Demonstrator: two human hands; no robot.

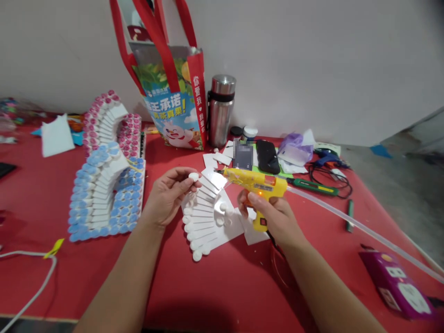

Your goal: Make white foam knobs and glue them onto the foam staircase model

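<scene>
My left hand (169, 194) pinches a small white round piece (193, 176) between thumb and fingers, just above the upper end of a white fan-shaped staircase model (204, 217) lying on the red table (222, 286). My right hand (274, 215) grips a yellow hot glue gun (258, 182), its nozzle pointing left toward the white piece. A long clear glue stick (360, 226) trails from the gun's back to the right.
Two finished staircase models, blue (104, 194) and pink (111, 122), stand at left. A printed red-handled bag (173, 101), a steel flask (221, 111), a black phone (267, 156), cables and a green tool (314, 187) lie behind. A purple power strip (395, 284) sits at right.
</scene>
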